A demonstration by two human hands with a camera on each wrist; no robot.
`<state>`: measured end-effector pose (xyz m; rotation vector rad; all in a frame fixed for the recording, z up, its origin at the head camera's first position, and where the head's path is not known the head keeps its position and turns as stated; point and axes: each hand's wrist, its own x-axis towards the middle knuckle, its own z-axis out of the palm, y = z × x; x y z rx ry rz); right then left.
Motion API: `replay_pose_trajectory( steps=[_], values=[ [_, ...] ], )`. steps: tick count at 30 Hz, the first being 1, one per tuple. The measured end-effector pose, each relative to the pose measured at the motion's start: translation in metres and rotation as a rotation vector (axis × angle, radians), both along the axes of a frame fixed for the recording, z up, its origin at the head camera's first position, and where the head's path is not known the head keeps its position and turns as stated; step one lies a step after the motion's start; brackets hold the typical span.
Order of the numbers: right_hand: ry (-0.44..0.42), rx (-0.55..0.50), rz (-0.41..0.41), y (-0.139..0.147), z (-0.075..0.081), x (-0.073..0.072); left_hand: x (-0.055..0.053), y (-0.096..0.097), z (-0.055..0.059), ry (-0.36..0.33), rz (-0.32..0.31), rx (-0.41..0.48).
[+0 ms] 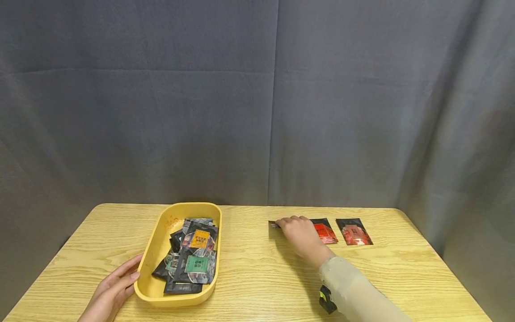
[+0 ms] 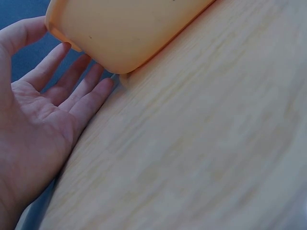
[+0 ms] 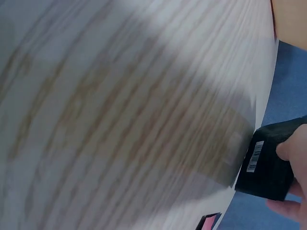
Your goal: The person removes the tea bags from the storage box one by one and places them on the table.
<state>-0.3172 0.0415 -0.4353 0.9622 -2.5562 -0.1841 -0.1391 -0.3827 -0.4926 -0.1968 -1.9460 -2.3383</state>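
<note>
My right hand (image 1: 303,237) pinches a black sachet (image 3: 268,167) near the table's back edge; its barcoded back faces the right wrist camera, and the hand covers most of it in the head view. To its right lie a sachet with a bright red label (image 1: 322,230) and one with a dusty red label (image 1: 354,231). At the left, my left hand (image 2: 45,115) touches the side of a yellow bin (image 1: 141,290), its fingers extended along the wall and rim. Inside the bin several black sachets overlap, a green-labelled one (image 1: 196,264) and an orange-labelled one (image 1: 200,239) on top.
The wood-grain table (image 1: 249,277) has rounded back corners. Behind and beside it hangs a grey curtain (image 1: 201,112). A dark device with a yellow mark (image 1: 327,300) is strapped at my right wrist, below the light sleeve (image 1: 354,286).
</note>
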Motion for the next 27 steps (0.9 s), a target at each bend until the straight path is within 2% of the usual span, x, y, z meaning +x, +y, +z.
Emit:
replay_pose_trajectory(
  steps=[6,10,18,27],
  values=[
    [-0.06,0.042,0.01,0.0023,-0.0045,0.0004,0.0014,-0.0005,0.0004,0.005,-0.012,0.003],
    [-0.107,0.049,-0.001,0.0023,-0.0061,0.0012,0.0017,-0.0001,0.0011,-0.047,0.019,-0.009],
    [-0.261,0.037,-0.022,0.005,-0.0067,0.0047,-0.0006,0.0009,0.0041,-0.144,0.064,-0.023],
    [-0.297,0.025,-0.008,0.0072,-0.0066,0.0035,-0.0006,0.0008,0.0061,-0.17,0.069,-0.028]
  ],
)
